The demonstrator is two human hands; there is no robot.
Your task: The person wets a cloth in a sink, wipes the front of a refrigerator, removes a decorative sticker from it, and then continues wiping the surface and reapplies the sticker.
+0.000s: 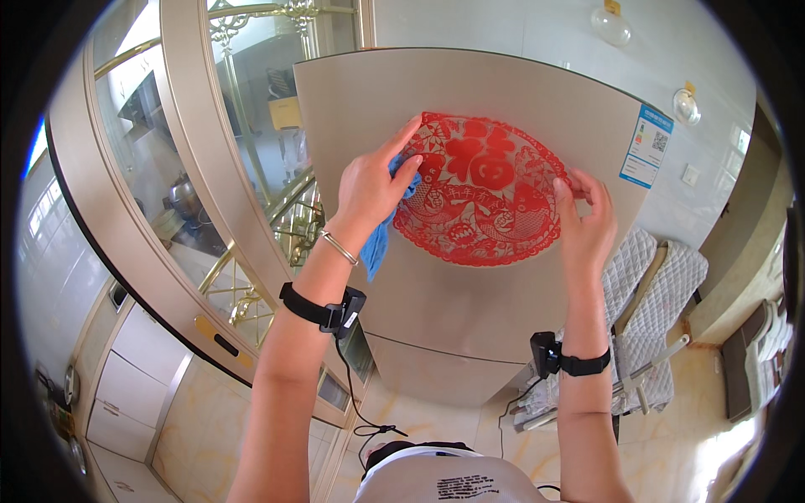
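Note:
A round red paper-cut decoration (pixel 465 217) with fish and a large character lies against the beige door of a refrigerator (pixel 440 302). At its upper left edge rests the extended index finger of my left hand (pixel 371 182). That hand also holds a crumpled blue cloth (pixel 376 248), which hangs below the palm. My right hand (pixel 588 217) has the decoration's right edge between thumb and fingers. Whether the decoration's back touches the door all over cannot be seen.
Left of the refrigerator stands a glass sliding door (pixel 188 126) with gold trim. A blue-and-white label (pixel 646 146) is on the refrigerator's upper right. A folded chair with quilted padding (pixel 660 283) stands at right. Black cables (pixel 346 371) hang from both wrist straps.

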